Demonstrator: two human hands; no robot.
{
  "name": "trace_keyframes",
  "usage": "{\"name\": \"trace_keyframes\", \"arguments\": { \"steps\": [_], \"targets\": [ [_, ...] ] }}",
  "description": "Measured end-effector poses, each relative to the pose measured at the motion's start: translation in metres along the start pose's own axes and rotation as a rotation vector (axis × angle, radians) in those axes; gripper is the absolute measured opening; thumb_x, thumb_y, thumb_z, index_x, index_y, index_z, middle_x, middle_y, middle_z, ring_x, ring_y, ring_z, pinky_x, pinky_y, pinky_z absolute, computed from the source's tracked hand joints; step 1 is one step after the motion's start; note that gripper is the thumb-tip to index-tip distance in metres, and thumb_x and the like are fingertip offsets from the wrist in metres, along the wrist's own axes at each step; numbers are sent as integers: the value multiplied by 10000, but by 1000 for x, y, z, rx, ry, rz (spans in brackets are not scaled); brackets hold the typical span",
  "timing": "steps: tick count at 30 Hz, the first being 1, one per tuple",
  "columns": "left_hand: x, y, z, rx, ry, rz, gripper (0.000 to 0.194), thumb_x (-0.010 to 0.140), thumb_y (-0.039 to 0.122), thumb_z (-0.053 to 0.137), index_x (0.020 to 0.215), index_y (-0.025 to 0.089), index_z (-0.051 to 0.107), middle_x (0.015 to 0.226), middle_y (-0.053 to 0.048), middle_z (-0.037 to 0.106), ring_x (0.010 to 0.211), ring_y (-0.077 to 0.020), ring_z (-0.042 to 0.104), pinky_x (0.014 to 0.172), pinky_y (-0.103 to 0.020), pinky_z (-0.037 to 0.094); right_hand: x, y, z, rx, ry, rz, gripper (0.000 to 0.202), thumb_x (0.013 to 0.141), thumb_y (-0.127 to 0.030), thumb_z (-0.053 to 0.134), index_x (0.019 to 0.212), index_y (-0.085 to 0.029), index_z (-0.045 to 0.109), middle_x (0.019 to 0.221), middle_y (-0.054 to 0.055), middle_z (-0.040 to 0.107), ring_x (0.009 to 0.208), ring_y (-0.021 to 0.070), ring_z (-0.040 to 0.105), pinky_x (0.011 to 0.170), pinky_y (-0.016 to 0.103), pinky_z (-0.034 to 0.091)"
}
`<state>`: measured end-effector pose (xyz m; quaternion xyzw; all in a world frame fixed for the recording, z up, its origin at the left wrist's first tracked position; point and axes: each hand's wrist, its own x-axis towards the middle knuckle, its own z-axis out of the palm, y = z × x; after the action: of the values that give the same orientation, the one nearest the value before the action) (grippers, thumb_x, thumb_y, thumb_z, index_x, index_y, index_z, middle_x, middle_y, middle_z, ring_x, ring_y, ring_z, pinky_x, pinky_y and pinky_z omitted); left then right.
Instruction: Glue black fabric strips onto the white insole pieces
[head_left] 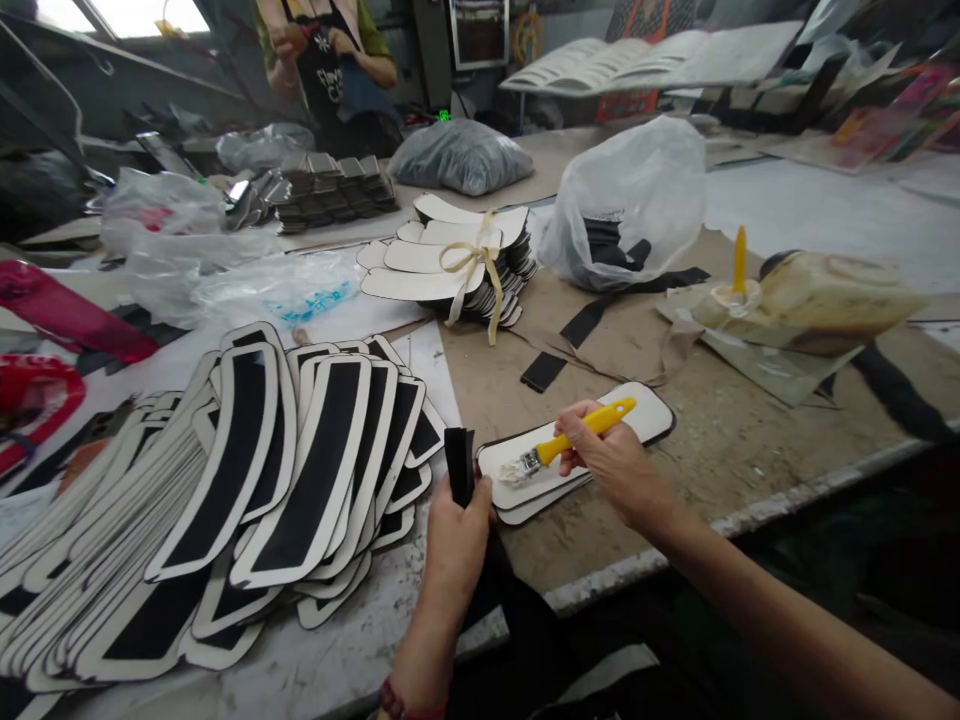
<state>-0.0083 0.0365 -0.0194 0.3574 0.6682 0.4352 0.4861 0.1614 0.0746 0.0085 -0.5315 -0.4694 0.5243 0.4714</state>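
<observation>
My right hand [611,460] grips a paintbrush [592,425] by its yellow handle. The white-coated bristles rest on a pale, round-ended strip [637,415] with a dark edge; another such piece lies partly beneath it. Black fabric strips [459,465] stick up from my closed left hand [459,530], whose thumb is at the near left end of the pale strip. To the left spreads a big overlapping pile of pale curved pieces [315,470] with black strips on their faces.
Behind lies a bundle of pale pieces [442,250] tied with ribbon. A plastic bag [637,190] holds black strips. At right, a yellow-handled tool [740,260] stands in a stained container [810,300]. A person in an apron [322,80] stands across the table.
</observation>
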Motion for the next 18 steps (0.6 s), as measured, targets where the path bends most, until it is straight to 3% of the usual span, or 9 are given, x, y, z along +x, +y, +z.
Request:
{"name": "trace_keyframes", "arguments": {
  "steps": [4,8,13,18],
  "targets": [
    [-3,-7,-2,107,2,64,243,758,392,600,841,167,559,564,27,539,513,-131,473,506,-241,370,-6,-3,-10,-194,-8,3,274,806,-458,581,810,-194,509,561,-34,551,528,148,581,577,258,461],
    [-5,-17,-4,106,-4,75,269,767,442,592,781,180,535,534,35,528,514,-130,470,514,-239,373,-5,-6,-36,-379,110,-165,197,832,-389,551,780,-201,518,687,-18,555,533,130,573,577,257,457],
    [-6,-24,-6,56,-3,58,347,750,482,616,892,172,550,556,32,553,521,-139,478,516,-248,381,2,-6,-69,-659,272,-332,145,850,-332,533,788,-201,531,763,14,559,636,160,579,642,285,449],
    [-11,-22,-11,76,24,56,397,709,521,639,867,165,563,532,32,556,494,-143,468,508,-257,379,5,-9,-82,-859,328,-572,109,862,-259,515,780,-191,538,798,42,552,768,186,562,751,307,433]
  ]
}}
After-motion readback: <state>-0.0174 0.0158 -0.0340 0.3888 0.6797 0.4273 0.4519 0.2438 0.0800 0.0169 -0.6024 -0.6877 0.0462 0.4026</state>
